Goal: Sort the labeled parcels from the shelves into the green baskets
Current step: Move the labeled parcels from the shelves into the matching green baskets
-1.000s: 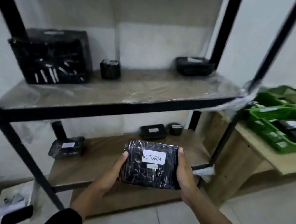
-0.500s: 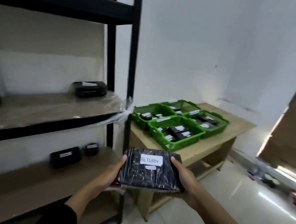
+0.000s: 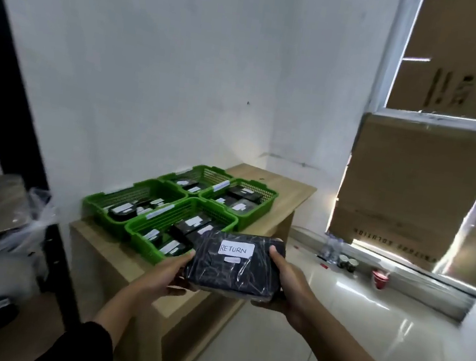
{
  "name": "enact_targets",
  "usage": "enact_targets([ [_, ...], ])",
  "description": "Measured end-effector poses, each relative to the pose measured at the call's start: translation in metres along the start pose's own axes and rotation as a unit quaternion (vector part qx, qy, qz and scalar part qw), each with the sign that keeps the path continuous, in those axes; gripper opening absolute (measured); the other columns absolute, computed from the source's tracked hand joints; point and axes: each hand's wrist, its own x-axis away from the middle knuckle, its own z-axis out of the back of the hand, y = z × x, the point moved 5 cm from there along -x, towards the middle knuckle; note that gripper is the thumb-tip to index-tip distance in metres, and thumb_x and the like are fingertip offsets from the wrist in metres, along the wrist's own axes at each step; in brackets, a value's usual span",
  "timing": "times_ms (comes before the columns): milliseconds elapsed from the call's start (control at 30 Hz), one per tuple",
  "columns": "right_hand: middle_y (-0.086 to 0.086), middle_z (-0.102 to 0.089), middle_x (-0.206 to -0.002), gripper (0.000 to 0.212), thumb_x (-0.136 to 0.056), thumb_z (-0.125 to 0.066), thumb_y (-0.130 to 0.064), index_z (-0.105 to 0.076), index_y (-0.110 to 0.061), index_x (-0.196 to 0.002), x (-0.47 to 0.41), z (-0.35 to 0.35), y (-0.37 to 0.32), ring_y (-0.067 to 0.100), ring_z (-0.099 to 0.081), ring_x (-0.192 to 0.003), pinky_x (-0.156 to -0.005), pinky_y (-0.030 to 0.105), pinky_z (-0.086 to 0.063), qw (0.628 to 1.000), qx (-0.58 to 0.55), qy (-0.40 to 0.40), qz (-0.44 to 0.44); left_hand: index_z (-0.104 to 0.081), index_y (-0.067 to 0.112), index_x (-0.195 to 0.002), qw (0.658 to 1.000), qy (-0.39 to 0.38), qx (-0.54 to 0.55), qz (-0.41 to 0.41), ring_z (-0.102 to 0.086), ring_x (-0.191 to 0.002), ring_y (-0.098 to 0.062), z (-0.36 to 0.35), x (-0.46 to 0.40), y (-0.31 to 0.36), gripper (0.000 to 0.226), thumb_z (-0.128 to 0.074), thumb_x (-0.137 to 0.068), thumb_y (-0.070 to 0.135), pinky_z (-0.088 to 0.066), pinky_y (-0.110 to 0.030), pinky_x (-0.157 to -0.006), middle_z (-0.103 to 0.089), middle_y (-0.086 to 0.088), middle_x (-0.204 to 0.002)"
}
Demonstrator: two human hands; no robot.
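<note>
Black plastic-wrapped parcel labeled RETURN sits between both hands: left hand grips its 9 o'clock edge, right hand wraps the 3 o'clock edge. It's held in the air, at 5 o'clock from the 4 green baskets on the wooden table.

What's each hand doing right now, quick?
Left hand: grips the left edge of the black parcel labelled RETURN.
Right hand: grips the parcel's right edge.
</note>
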Motion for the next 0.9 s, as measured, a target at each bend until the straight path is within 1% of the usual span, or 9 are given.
enact_targets([
  [67,0.009,-0.072,-0.103,0.047,-0.087,-0.058,-0.051,-0.060,-0.014,-0.115,-0.038,0.002,-0.024,0.028,-0.070,-0.086,-0.070,0.045,-0.059,1.000,0.010,0.003,0.016,-0.063,0.013,-0.094,1.000,0.000,-0.006,-0.014,-0.065,-0.069,-0.016,-0.003,-0.039,0.018,0.032,-0.043,-0.096,0.038,-0.046,-0.029,-0.071,-0.069,-0.007,-0.078],
  [167,0.008,-0.072,-0.104,0.048,-0.087,-0.058,-0.050,-0.059,-0.014,-0.119,-0.104,0.003,-0.058,0.028,-0.070,-0.089,-0.071,0.045,-0.059,0.999,0.004,0.005,0.031,-0.062,0.011,-0.092,1.000,0.008,0.006,-0.029,-0.060,-0.077,-0.022,0.002,-0.109,0.050,0.030,-0.045,-0.096,0.036,-0.046,-0.031,-0.074,-0.064,-0.010,-0.085],
  [267,0.010,-0.073,-0.101,0.044,-0.088,-0.057,-0.048,-0.063,-0.011,-0.112,-0.159,0.001,-0.085,0.029,-0.070,-0.088,-0.072,0.046,-0.059,0.999,0.005,-0.007,0.035,-0.061,0.012,-0.091,0.999,0.016,0.029,-0.031,-0.057,-0.076,-0.023,0.008,-0.170,0.077,0.027,-0.047,-0.095,0.035,-0.045,-0.031,-0.072,-0.061,-0.010,-0.084],
  [400,0.011,-0.073,-0.100,0.040,-0.087,-0.060,-0.047,-0.066,-0.012,-0.106,-0.228,0.002,-0.102,0.031,-0.070,-0.088,-0.075,0.048,-0.058,1.000,-0.012,0.003,0.025,-0.062,0.013,-0.090,0.999,0.008,-0.009,-0.032,-0.059,-0.078,-0.020,0.013,-0.240,0.104,0.029,-0.046,-0.096,0.035,-0.047,-0.028,-0.070,-0.064,-0.007,-0.085],
  [500,0.011,-0.073,-0.098,0.031,-0.087,-0.061,-0.042,-0.069,-0.015,-0.101,-0.277,0.003,-0.105,0.030,-0.069,-0.090,-0.082,0.050,-0.056,0.999,-0.031,-0.010,0.006,-0.060,0.015,-0.081,1.000,0.012,-0.008,-0.022,-0.058,-0.072,-0.019,0.016,-0.287,0.108,0.029,-0.046,-0.096,0.035,-0.047,-0.029,-0.068,-0.064,-0.004,-0.075],
  [600,0.015,-0.068,-0.101,0.025,-0.086,-0.062,-0.038,-0.066,-0.018,-0.099,-0.330,0.001,-0.111,0.034,-0.066,-0.096,-0.083,0.050,-0.056,0.999,-0.032,-0.027,-0.015,-0.062,0.014,-0.086,1.000,0.026,0.001,0.002,-0.058,-0.076,-0.021,0.022,-0.336,0.104,0.030,-0.046,-0.095,0.038,-0.046,-0.030,-0.070,-0.065,-0.006,-0.081],
  [700,0.014,-0.066,-0.096,0.024,-0.084,-0.063,-0.038,-0.065,-0.017,-0.097,-0.391,-0.004,-0.117,0.032,-0.066,-0.086,-0.080,0.048,-0.056,0.998,-0.021,-0.049,-0.039,-0.065,0.016,-0.087,0.997,0.056,0.044,0.026,-0.060,-0.083,-0.023,0.031,-0.386,0.101,0.029,-0.048,-0.094,0.038,-0.047,-0.032,-0.074,-0.066,-0.007,-0.088],
  [767,0.012,-0.066,-0.093,0.026,-0.083,-0.064,-0.039,-0.064,-0.016,-0.096,-0.433,-0.011,-0.125,0.029,-0.066,-0.081,-0.073,0.042,-0.057,0.996,0.004,-0.072,-0.053,-0.066,0.015,-0.091,0.993,0.078,0.074,0.039,-0.061,-0.088,-0.023,0.037,-0.420,0.100,0.029,-0.049,-0.094,0.038,-0.049,-0.033,-0.079,-0.067,-0.008,-0.092],
  [900,0.012,-0.068,-0.093,0.029,-0.080,-0.065,-0.042,-0.065,-0.017,-0.095,-0.516,-0.023,-0.151,0.025,-0.064,-0.079,-0.065,0.031,-0.051,0.989,0.055,-0.115,-0.078,-0.066,0.014,-0.099,0.987,0.136,0.076,0.047,-0.062,-0.083,-0.021,0.051,-0.485,0.113,0.032,-0.049,-0.093,0.041,-0.049,-0.028,-0.069,-0.067,-0.007,-0.094],
])
